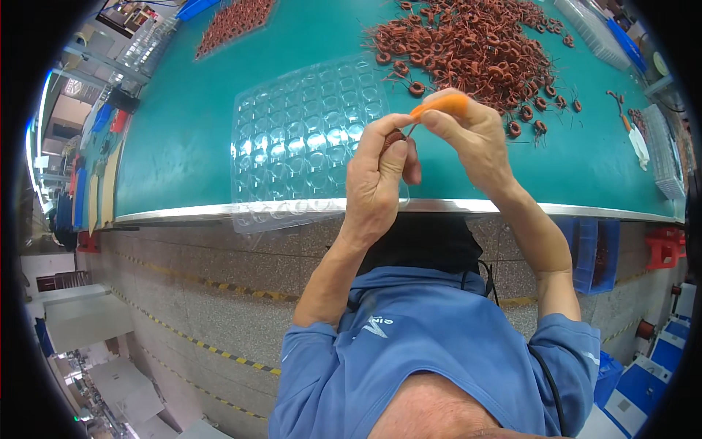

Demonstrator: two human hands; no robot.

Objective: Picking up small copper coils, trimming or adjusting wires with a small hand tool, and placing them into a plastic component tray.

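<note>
My left hand point(371, 186) pinches a small ring coil point(393, 139) wound with reddish-brown wire between thumb and fingers. Close against it, my right hand point(477, 145) is closed round the orange handle point(447, 104) of a small tool. A thin shaft or wire point(412, 130) runs from the handle's end toward the coil; its tip is too small to make out. Both hands are above the near edge of the green table. Beside my left hand lies a transparent plastic tray point(245, 117) with rows of round cells, its near side overhanging the table edge.
A large heap of similar coils point(475, 55) covers the table beyond my right hand. At the far left sits a filled tray of coils point(235, 25). Stacked transparent trays point(662, 150) and another orange-handled tool point(626, 122) lie at the right. A blue bin point(587, 256) stands below the table.
</note>
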